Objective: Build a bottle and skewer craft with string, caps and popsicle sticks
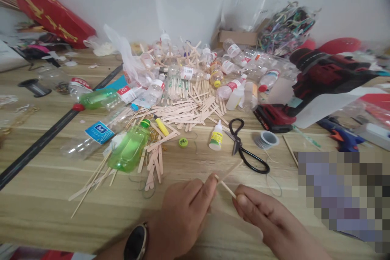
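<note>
My left hand, with a dark watch at the wrist, is closed on a flat wooden craft stick that sticks out up and to the right. Between thumb and fingers, my right hand pinches a thin wooden stick. The thin stick's far tip meets the left fingertips near the craft stick. Something clear, perhaps plastic, shows faintly below the hands; its shape is hard to make out. Just beyond lie black-handled scissors and an upright small glue bottle.
A green bottle and loose craft sticks lie to the left. Plastic bottles and sticks are heaped behind. On the right are a spool, a red-black power drill and a blue glue gun. A black bar crosses the left side.
</note>
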A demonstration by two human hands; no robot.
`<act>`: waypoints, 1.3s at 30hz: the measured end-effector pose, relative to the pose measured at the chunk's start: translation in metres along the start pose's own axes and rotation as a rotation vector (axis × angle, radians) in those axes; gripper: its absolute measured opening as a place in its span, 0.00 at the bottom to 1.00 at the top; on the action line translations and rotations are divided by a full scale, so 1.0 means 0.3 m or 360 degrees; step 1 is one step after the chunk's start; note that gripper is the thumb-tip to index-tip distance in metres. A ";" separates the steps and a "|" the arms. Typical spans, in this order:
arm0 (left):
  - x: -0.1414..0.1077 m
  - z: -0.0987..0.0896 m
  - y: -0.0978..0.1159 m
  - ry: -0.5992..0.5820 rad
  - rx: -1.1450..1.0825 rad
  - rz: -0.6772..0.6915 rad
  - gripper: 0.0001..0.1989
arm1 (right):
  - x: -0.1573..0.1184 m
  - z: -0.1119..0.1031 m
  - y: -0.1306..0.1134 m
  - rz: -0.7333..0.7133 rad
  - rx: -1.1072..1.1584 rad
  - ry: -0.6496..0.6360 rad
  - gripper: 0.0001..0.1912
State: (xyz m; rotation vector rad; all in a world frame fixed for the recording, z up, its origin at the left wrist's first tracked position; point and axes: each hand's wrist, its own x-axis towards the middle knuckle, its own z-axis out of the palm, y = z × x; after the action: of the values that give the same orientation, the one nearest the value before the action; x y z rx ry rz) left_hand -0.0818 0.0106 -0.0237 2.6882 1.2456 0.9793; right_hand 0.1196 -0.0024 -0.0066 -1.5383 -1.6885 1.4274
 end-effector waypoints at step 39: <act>0.019 -0.017 0.040 -0.0028 0.0008 0.0162 0.19 | 0.024 0.075 -0.030 -0.0535 -0.0013 0.0483 0.14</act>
State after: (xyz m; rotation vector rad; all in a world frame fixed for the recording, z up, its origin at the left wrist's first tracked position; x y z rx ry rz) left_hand -0.0736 0.0051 -0.0134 2.7825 1.1200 0.9621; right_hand 0.0944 -0.0029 -0.0091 -1.3187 -1.6684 0.9654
